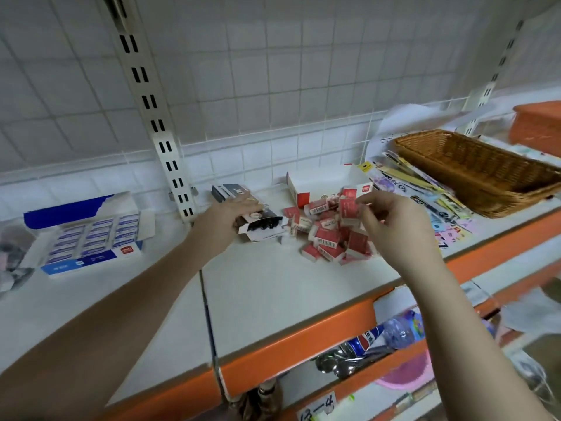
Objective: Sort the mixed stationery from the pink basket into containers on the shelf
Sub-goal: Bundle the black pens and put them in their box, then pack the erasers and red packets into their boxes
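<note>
Stationery sorting stands partway done on the white shelf [273,287], as I judge it: blue-labelled erasers sit in neat rows inside their open blue-and-white box [88,235] at far left, while a heap of small red-and-white boxes [331,238] lies loose in the middle, spilling from the front of an open white carton [321,185] that I take to be their container. Flat packets [425,189] fan out beside and under a brown wicker basket [482,171] to the right, which looks empty from here. A pink basket [406,375] shows only as a pink rim on the lower shelf, near a plastic bottle [397,329].

My right hand [391,223] pinches one small red box [349,208] between thumb and fingertips, held just above the heap and in front of the white carton. My left hand [233,211] rests, fingers fairly flat, on a dark open-ended box [258,227] just left of the heap; whether it grips that box I cannot tell. Most of the red boxes are left to tidy away.
</note>
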Available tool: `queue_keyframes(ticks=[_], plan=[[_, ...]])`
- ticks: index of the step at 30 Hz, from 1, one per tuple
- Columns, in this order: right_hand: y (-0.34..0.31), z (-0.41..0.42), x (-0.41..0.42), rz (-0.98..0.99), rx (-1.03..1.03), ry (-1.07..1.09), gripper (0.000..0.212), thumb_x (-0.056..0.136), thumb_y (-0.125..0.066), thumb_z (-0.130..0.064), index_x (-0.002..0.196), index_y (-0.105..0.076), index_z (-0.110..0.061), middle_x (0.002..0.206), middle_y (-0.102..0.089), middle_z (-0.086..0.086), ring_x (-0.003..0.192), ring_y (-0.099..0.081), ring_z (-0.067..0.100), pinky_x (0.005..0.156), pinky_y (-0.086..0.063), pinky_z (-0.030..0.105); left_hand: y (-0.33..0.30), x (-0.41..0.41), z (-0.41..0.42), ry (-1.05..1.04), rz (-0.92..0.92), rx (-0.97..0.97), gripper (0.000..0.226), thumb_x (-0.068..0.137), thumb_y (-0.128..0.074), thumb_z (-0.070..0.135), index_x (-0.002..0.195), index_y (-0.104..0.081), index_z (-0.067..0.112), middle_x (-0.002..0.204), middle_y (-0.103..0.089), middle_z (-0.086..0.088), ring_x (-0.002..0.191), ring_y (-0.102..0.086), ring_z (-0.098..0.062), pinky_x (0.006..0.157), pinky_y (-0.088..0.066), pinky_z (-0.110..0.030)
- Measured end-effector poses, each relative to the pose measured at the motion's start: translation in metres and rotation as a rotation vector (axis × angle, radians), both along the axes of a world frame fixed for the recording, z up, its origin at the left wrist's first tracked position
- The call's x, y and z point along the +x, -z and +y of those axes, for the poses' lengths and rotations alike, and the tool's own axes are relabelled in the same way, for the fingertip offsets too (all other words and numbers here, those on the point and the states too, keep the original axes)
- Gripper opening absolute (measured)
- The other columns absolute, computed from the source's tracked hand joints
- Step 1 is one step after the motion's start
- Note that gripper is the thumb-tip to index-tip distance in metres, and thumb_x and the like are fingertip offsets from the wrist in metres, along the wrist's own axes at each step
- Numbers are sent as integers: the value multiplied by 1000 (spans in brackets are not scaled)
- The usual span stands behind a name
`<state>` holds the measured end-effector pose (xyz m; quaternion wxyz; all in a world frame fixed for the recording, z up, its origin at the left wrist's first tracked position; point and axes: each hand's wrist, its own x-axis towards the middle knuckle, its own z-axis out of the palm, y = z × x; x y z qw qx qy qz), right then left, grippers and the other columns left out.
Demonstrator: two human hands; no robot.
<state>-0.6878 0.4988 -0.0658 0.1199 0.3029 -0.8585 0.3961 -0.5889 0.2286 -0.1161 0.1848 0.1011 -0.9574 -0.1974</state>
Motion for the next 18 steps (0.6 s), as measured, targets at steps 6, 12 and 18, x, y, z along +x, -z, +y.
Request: queue_keyframes(ticks=[6, 12, 18], plan=[[2, 4, -14, -33, 134, 65, 19, 90, -57, -16, 105, -69, -15, 85, -67, 2, 69, -60, 20, 63, -50, 30, -22, 10, 0, -18, -262, -152, 79, 78, -35, -20, 129, -54, 37, 138, -51, 9, 125, -51, -17, 93, -40, -20], [-10, 2, -48, -39, 250, -78, 42, 81, -71, -31, 121, -61, -24, 114, -57, 2, 98, -55, 18, 79, -39, 25, -54, -25, 52, -135, -271, -196, 54, 87, -38, -1, 121, -61, 33, 127, -60, 6, 100, -61, -16, 82, -52, -34], [-22, -8, -86, 64, 629, -597, 61, 79, -71, -37, 135, -46, -40, 130, -54, -8, 120, -46, 18, 95, -39, 29, -64, -49, 97, -182, -239, -112, 36, 93, -45, 15, 121, -64, 28, 125, -62, 6, 112, -55, -14, 96, -45, -34]])
